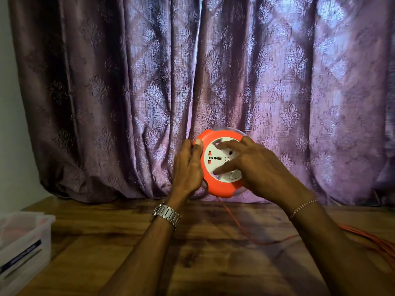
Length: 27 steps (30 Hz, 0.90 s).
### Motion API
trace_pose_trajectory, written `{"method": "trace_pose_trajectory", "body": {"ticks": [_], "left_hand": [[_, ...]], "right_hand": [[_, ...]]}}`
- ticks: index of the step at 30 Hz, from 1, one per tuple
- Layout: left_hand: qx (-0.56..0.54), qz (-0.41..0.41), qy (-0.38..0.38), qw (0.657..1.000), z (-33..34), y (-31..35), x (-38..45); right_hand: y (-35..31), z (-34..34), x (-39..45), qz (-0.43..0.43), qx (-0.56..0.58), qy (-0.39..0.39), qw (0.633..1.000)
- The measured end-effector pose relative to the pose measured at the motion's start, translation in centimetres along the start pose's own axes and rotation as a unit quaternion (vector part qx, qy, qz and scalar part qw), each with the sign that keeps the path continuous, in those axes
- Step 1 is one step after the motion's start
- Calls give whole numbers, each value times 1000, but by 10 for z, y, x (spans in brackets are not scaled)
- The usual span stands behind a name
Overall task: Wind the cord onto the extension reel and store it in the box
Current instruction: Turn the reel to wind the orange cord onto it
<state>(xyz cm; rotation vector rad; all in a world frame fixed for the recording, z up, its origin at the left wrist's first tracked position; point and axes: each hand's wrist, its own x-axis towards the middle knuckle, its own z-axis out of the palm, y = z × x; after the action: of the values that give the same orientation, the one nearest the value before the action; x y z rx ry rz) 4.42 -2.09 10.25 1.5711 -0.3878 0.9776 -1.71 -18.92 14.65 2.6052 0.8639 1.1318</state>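
Head view: the orange extension reel [220, 166] is held above the wooden table [192, 253], in front of the purple curtain [149, 82]. The left hand [188, 167] clamps the reel's left rim, thumb on top. The right hand [252, 167] lies on its white socket face, fingers spread. The orange cord [241, 229] hangs from the reel's bottom, trailing right of it. A clear plastic box [23, 240] sits far left of the reel

A wooden table [209, 248] with dark streaked grain carries everything. At its left edge sits a clear plastic box [23, 238] with a dark label on its near side. Loose orange cord [367, 238] lies bunched by the right edge, and one strand runs from it across the middle of the tabletop. A purple curtain's [89, 189] hem rests along the far edge.
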Motion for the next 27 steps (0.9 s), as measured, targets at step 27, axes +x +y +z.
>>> {"method": "trace_pose_trajectory", "body": {"ticks": [27], "left_hand": [[12,-1,0,1000,3,-4,3]], "right_hand": [[-1,-6,0,4,40,-2,999]]}}
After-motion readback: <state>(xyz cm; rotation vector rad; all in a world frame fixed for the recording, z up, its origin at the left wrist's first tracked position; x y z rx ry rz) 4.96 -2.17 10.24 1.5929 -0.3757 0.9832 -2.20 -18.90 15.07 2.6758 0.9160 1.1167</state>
